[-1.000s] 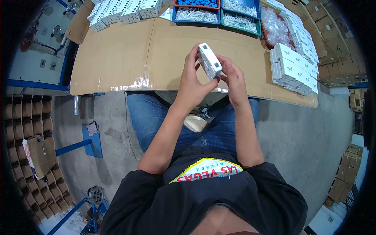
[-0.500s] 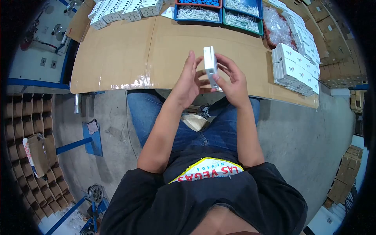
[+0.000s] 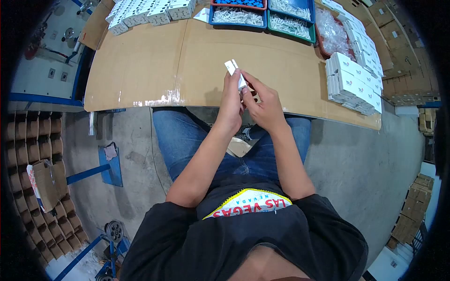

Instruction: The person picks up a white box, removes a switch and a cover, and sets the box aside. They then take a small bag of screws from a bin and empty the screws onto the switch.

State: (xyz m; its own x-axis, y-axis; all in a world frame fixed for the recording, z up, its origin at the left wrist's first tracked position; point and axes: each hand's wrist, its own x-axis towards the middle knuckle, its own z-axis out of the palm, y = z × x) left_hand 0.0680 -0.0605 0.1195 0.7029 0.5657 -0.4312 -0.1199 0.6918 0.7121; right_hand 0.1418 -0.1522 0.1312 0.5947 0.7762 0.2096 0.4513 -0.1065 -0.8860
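Note:
A small white box [image 3: 233, 68] is held edge-on above the cardboard-covered table [image 3: 140, 70], near its front edge. My left hand [image 3: 231, 100] wraps around the box's left side, with the fingers up along it. My right hand [image 3: 263, 105] grips the same box from the right, fingertips on its lower part. Most of the box is hidden between the two hands; only its top end shows.
A stack of white boxes [image 3: 352, 82] lies at the table's right end, more white boxes [image 3: 145, 13] at the far left. Blue [image 3: 238, 16] and green trays [image 3: 289, 19] of small white parts stand at the back. Brown cartons [image 3: 398, 42] fill the right.
The box has turned from showing its broad face to edge-on and shifted slightly left and away. Both hands have closed in around it.

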